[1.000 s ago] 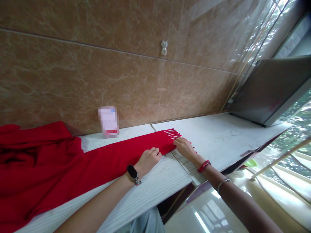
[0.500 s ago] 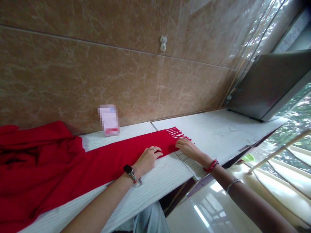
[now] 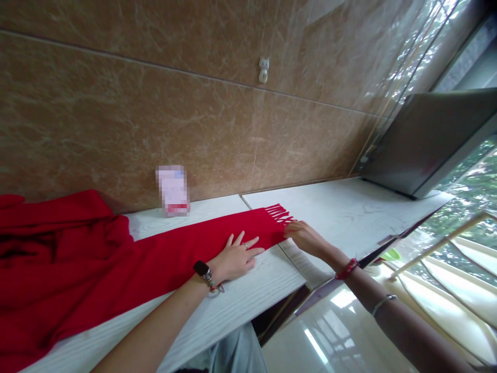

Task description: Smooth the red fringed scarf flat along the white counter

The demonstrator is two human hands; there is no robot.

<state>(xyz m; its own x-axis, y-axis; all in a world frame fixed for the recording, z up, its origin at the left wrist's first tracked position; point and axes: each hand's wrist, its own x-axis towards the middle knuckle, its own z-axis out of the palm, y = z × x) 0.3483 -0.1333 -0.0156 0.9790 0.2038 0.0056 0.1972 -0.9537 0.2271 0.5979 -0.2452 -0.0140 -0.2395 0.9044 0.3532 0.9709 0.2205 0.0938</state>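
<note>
A red scarf (image 3: 178, 251) lies in a long flat band across the white tabletop, its fringe (image 3: 275, 211) at the right end. My left hand (image 3: 235, 260) rests on the scarf's near edge with its fingers spread. The fingers of my right hand (image 3: 306, 239) are curled together at the near corner beside the fringe, pinching the cloth there; the fingertips are partly hidden. Toward the left, the rest of the red cloth (image 3: 81, 223) is bunched in a loose heap.
A blurred pink-and-white pack (image 3: 173, 191) stands against the brown marbled wall (image 3: 116, 114). A small white cat-shaped hook (image 3: 263, 70) is fixed to the wall. At the far right end of the white tabletop (image 3: 334, 207) sits a large grey appliance (image 3: 423, 140). Beyond the front edge is shiny floor.
My left hand's fingers have spread out and flattened on the scarf. My right hand stays at the fringed corner, almost unmoved. The view has shifted slightly.
</note>
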